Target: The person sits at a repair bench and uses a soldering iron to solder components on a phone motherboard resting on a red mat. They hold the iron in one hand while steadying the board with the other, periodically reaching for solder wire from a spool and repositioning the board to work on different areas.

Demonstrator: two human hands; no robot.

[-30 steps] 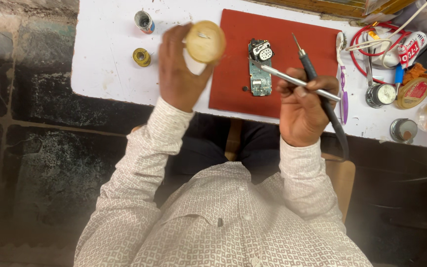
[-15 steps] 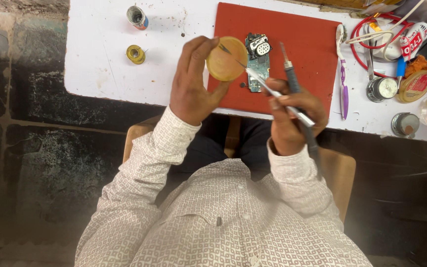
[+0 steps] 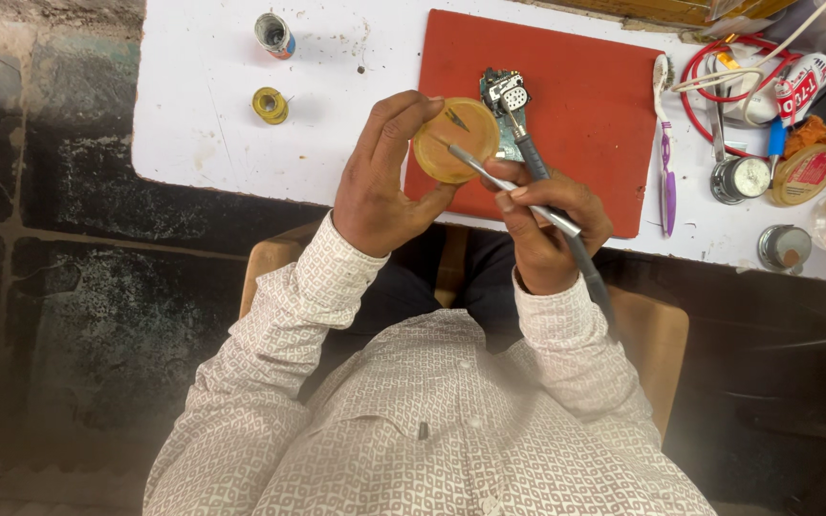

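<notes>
My left hand (image 3: 380,182) holds a small round yellow tin (image 3: 455,139), open side facing up, above the near edge of a red mat (image 3: 585,105). My right hand (image 3: 542,225) grips both a thin metal pair of tweezers (image 3: 509,183) and a grey soldering iron (image 3: 539,182) with a dark cable. The tweezers' tip reaches into the tin. A small circuit board (image 3: 506,96) lies on the mat just beyond the tin.
A white table (image 3: 212,115) carries a yellow solder spool (image 3: 269,104), a small can (image 3: 274,34), a purple toothbrush (image 3: 666,143), red wire coils (image 3: 719,86), round tins (image 3: 740,178) and a jar (image 3: 782,247) at the right. I sit on a wooden chair (image 3: 657,334).
My left hand has brought the yellow tin down and to the right, towards my right hand. The tweezers' tip now sits in the tin instead of over the circuit board.
</notes>
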